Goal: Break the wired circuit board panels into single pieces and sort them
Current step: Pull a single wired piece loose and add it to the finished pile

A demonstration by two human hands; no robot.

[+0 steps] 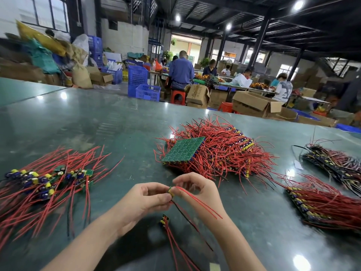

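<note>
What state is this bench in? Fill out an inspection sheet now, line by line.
Surface: dark green glossy table, reflecting the ceiling lights.
Job's things: small board piece held between both hands; single pieces pile at left; whole green panel on the central wired heap; strips at right; another stack far right.
Clutter: one loose piece under the hands; scrap of paper at right.
Grips: left hand and right hand both pinch the small board piece.
Cables: red and black leads trail from every board across the table.
Surroundings: seated workers, blue crates, cardboard boxes.
</note>
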